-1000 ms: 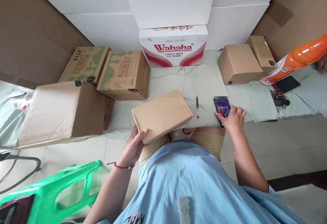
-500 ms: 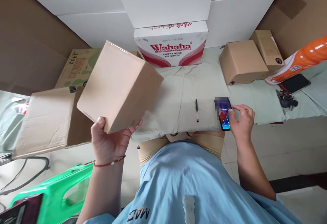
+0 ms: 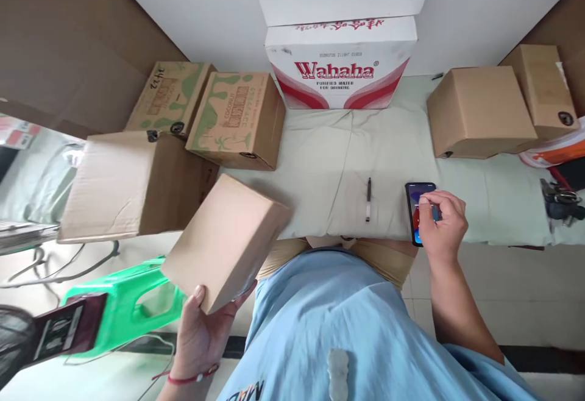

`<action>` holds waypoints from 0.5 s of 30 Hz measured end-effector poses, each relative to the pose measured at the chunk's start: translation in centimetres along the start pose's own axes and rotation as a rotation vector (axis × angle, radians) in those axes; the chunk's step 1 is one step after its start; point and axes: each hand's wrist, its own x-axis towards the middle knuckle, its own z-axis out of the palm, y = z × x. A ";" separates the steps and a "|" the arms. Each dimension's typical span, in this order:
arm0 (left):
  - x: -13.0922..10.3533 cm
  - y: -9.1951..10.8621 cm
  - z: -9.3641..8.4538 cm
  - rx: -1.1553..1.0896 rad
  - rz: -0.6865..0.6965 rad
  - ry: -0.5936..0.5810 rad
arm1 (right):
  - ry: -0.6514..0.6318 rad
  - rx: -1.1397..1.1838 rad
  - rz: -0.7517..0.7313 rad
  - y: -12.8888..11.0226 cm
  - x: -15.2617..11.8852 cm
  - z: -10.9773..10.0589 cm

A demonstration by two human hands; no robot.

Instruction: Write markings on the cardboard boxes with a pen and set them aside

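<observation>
My left hand (image 3: 208,325) grips a plain cardboard box (image 3: 219,230) by its lower corner, the thumb on the near face and the fingers underneath. The box is tilted and held off the table, close to its front edge. Over at the right, my right hand (image 3: 443,224) is above a smartphone (image 3: 415,230) with a lit screen, lying on the cloth. Its fingers are curled and drawn together with the thumb, with nothing visible between them, and they cover part of the screen. A pen (image 3: 368,200) lies on the cloth left of the phone.
Two green-printed cartons (image 3: 235,114) and an open-sided box (image 3: 112,184) stand at the left. A Wahaha water carton (image 3: 338,66) is at the back. Brown boxes (image 3: 479,108) and keys (image 3: 560,200) are at the right. A green stool (image 3: 119,309) stands below left.
The box in my left hand has come lower and nearer my body, uncovering the printed carton behind it. My right hand's fingers have drawn together over the phone. The view has shifted left.
</observation>
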 end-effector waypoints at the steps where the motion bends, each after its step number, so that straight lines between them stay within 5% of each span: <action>1: -0.4 -0.2 0.1 -0.020 0.002 0.012 | -0.006 0.022 -0.014 -0.3 0.3 0.6; 6: 1.3 -1.1 2.0 -0.033 0.034 0.010 | -0.083 0.043 0.004 -1.8 1.1 1.6; 11: 4.2 -0.7 3.1 0.077 0.139 0.055 | -0.087 0.009 0.047 -1.2 0.5 -1.0; 15: 3.8 -1.9 2.7 0.314 0.415 0.277 | 0.015 -0.117 0.122 1.8 0.6 -3.3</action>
